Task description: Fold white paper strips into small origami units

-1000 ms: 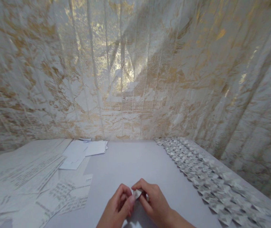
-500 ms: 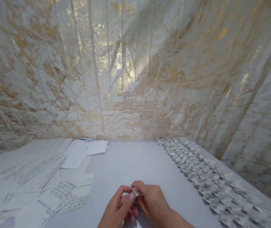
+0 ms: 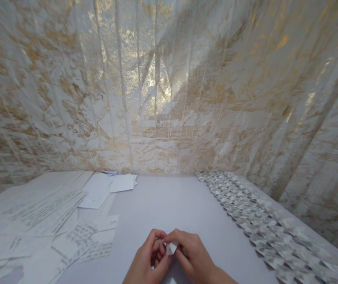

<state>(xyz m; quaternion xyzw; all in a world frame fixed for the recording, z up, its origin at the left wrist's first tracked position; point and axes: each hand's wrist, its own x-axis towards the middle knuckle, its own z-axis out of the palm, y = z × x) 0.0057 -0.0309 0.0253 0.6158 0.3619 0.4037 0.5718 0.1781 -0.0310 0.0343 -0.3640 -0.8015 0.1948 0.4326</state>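
A small folded piece of white paper [image 3: 171, 247] is pinched between both of my hands, low in the middle of the view. My left hand [image 3: 149, 261] curls its fingers round the paper's left side. My right hand [image 3: 192, 255] presses its thumb and fingers on the right side. Both hands hover just above the pale table [image 3: 169, 201].
Rows of several small folded paper pieces [image 3: 254, 221] run along the table's right side. Printed sheets [image 3: 44, 221] and small blank sheets [image 3: 106, 185] lie on the left. A white and gold curtain [image 3: 169, 86] hangs behind and to the right.
My fingers have shifted on the small paper, turning it between the two hands. The view has drifted slightly left, and the hands stay in the same place.
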